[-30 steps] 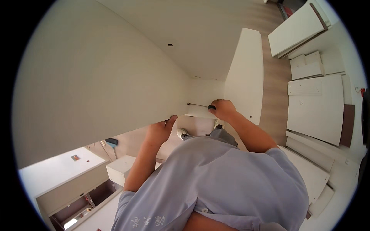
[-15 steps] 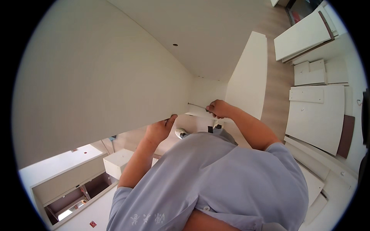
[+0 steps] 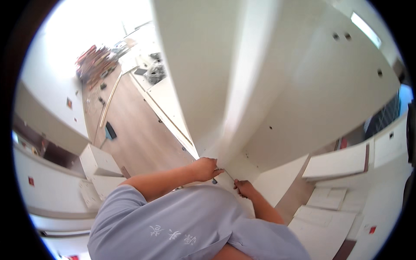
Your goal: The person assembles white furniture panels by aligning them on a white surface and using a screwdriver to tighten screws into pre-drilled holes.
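My right hand [image 3: 243,188] is closed round the handle end of a screwdriver [image 3: 228,174], mostly hidden in my fist. Its thin metal shaft slants up and leftward. My left hand [image 3: 205,169] is at the tip of that shaft, fingers drawn together by the near edge of a tall white panel [image 3: 197,65]. Whatever is between those fingertips is too small to make out. Another large white panel [image 3: 303,95] with a few dark holes meets it at an inner corner, and a lower white board [image 3: 281,177] stands beside my right hand.
White boards [image 3: 325,225] lie stacked to the right. White boxes [image 3: 99,161] stand on the left. Over the wooden floor [image 3: 134,138] lie a long strip [image 3: 111,99], a dark blue object [image 3: 111,131] and a blurred heap of scraps [image 3: 96,63] farther off.
My view has swung up and leftward, bringing the floor and heap into sight. My left hand has moved from the panel's lower edge to the screwdriver's tip. My right hand keeps its grip.
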Demonstrator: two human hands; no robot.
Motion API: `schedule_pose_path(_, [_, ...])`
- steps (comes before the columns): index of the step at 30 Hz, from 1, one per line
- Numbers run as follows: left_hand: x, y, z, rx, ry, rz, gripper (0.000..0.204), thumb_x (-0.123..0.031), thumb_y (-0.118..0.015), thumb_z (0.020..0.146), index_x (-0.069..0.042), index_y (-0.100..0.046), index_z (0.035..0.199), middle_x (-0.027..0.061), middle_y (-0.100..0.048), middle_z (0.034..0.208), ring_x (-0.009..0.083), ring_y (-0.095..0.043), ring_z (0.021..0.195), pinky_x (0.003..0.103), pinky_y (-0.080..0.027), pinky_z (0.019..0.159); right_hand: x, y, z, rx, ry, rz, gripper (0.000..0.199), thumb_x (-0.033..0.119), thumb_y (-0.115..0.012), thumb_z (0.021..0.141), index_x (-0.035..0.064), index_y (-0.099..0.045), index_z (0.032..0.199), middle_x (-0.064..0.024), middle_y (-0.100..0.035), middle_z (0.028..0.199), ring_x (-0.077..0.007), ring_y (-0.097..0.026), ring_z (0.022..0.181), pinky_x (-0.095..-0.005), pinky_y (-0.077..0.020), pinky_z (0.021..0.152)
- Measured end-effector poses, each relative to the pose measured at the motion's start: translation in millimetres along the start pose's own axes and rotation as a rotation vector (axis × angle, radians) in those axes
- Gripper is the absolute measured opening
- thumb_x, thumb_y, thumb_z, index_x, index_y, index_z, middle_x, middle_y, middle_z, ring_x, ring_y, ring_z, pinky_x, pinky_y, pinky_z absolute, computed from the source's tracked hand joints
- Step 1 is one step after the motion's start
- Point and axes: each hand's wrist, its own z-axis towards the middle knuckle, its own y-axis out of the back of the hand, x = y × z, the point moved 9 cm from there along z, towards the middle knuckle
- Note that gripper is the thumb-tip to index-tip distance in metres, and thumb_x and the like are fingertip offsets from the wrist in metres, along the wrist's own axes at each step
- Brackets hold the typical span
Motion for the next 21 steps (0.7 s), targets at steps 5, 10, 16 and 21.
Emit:
schedule_pose_path(5, [-5, 10, -16, -0.064, -0.086, -0.071, 0.05, -0.043, -0.057, 0.1, 0.002, -0.062, 0.12, 0.0236, -0.071, 0.096, 0.044, -0.067, 0.091, 0.05, -0.053, 0.083, 42, 16, -12, -0.634, 0.485, -0.687, 0.055, 0.051, -0.042, 0.106, 0.0046, -0.069, 0.096, -0.0104, -0.063, 0.068, -0.0197, -0.062, 0.056, -0.0352, -0.0544, 0.059])
schedule_pose_path(10, [8, 2, -6, -0.009, -0.191, -0.065, 0.051, -0.041, -0.057, 0.1, 0.001, -0.055, 0.128, 0.0236, -0.071, 0.096, 0.0463, -0.067, 0.09, 0.051, -0.053, 0.084, 7, -11, 10, -0.018, 0.035, 0.065, 0.06, 0.051, -0.04, 0.107, 0.0016, -0.067, 0.086, -0.0081, -0.059, 0.061, -0.0179, -0.054, 0.048, -0.0337, -0.0445, 0.045])
schedule_pose_path(16, [69, 10, -21, 0.474, -0.541, -0.454, 0.053, -0.041, -0.053, 0.105, -0.001, -0.056, 0.14, 0.0196, -0.064, 0.134, 0.0342, -0.058, 0.128, 0.04, -0.045, 0.107, 6, -12, 1, -0.204, 0.14, -0.01, 0.055, 0.043, -0.037, 0.109, 0.002, -0.065, 0.084, -0.0083, -0.06, 0.062, -0.0201, -0.059, 0.053, -0.034, -0.0476, 0.05])
schedule_pose_path(21, [275, 20, -6, 0.638, -0.097, -0.654, 0.044, -0.039, -0.056, 0.104, -0.006, -0.066, 0.132, 0.0145, -0.066, 0.133, 0.0282, -0.06, 0.125, 0.038, -0.045, 0.106, -17, -57, -31, -0.424, 0.041, 0.091, 0.047, 0.04, -0.041, 0.108, 0.0035, -0.062, 0.086, -0.0084, -0.062, 0.068, -0.0202, -0.061, 0.058, -0.0358, -0.0497, 0.056])
